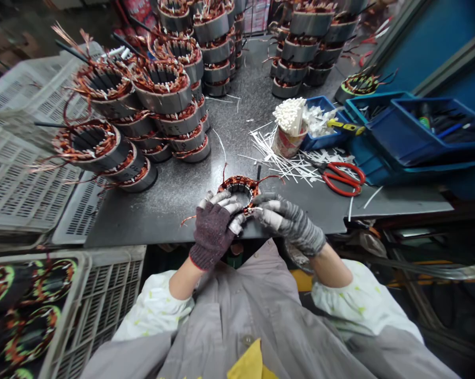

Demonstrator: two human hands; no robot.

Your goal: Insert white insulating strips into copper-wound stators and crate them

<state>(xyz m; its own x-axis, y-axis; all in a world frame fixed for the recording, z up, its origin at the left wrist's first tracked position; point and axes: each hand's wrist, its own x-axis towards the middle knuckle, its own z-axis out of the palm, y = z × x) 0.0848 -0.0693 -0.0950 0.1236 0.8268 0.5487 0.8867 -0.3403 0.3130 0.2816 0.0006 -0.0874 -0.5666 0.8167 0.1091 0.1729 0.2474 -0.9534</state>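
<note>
A motor stator (pixel 237 184) with copper windings and dark slot liners sits near the front edge of the table, loose copper leads sticking out on both sides. My left hand (pixel 216 226), in a dark purple knit glove with pale fingertips, grips its left and front rim. On the stator's front right, my right hand (pixel 287 216), in a grey knit glove, has its fingers pinched together. A thin white strip (pixel 256 209) shows at those fingertips, against the windings. The stator's near side is partly hidden by both hands.
Stacked stators (pixel 166 113) stand at the left, with more stacks (pixel 300 47) behind. Right of centre are a cup of white sticks (pixel 288 139), scattered white strips (pixel 277 163), red-handled scissors (pixel 343 179), a yellow cutter (pixel 346 126) and blue bins (pixel 403 152). Plastic crates (pixel 20 179) line the left.
</note>
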